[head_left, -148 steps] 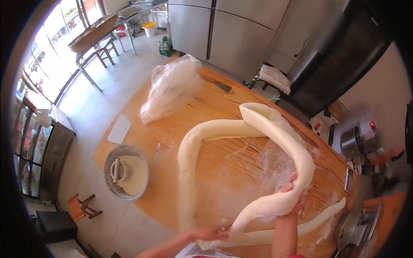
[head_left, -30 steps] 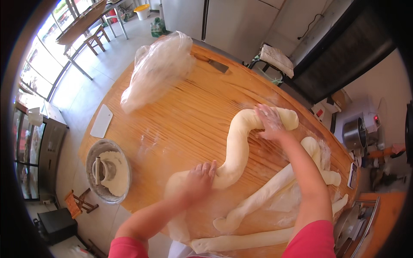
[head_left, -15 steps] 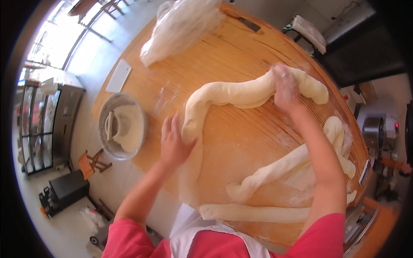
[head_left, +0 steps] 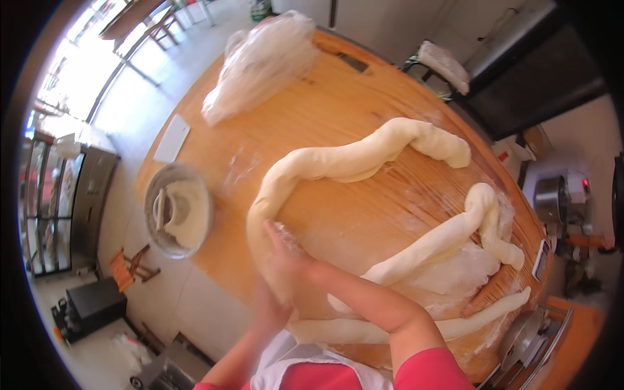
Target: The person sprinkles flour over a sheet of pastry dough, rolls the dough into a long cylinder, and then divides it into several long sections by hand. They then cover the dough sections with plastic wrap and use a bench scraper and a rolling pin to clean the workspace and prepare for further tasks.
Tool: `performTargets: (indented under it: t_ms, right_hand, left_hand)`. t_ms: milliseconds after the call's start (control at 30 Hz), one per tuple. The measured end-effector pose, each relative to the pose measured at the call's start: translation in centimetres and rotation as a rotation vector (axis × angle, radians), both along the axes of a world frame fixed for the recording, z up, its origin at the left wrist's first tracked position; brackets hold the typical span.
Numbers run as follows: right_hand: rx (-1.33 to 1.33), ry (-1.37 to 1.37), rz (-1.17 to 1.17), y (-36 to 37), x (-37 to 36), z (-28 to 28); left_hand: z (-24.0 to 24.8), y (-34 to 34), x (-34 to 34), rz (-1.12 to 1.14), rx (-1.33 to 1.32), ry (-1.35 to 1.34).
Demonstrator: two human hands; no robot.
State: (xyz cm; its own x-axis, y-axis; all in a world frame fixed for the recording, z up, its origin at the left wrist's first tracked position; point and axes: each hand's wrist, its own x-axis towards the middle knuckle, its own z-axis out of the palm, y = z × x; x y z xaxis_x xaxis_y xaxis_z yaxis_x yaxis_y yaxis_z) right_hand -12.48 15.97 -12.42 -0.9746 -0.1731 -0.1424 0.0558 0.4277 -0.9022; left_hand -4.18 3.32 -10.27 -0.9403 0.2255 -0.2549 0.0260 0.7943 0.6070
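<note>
- The wooden worktop (head_left: 351, 218) is carrying 3 pieces of dough, with flour smears showing on its surface.
- The long dough rope (head_left: 328, 162) is curving from the person's hands toward the worktop's far right side.
- A crumpled plastic bag (head_left: 263, 68) is sitting at the far left.
- A folded dough rope (head_left: 439, 244) is lying to the right, its far part bending back.
- A thin dough strip (head_left: 351, 331) is stretching along the near edge.
- A round bowl (head_left: 176, 171) is holding flour (head_left: 192, 227) at the left.
- The right hand (head_left: 288, 252) is touching the long rope's near part; blur is hiding its grip, so I cannot tell.
- The left hand (head_left: 272, 307) is meeting the rope's near end, its grip likewise blurring beyond telling.
- A white card (head_left: 172, 138) is lying just beyond the bowl.
</note>
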Motion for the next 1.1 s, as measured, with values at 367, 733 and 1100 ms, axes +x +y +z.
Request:
performTargets:
  t_ms: [367,733,1100]
  right_hand:
    - [1.131,0.167,-0.606,30.0,-5.2,0.9]
    - [1.113,-0.276,-0.301,36.8,-5.7,4.3]
    - [0.989,0.005,-0.651,34.2,0.8,1.3]
  left_hand:
    - [4.0,4.4,-8.1,-0.236,-0.110,0.246]
    - [-0.3,22.1,-23.2,-0.676,-0.364,0.433]
    - [2.0,16.4,-23.2,-0.467,-0.186,0.699]
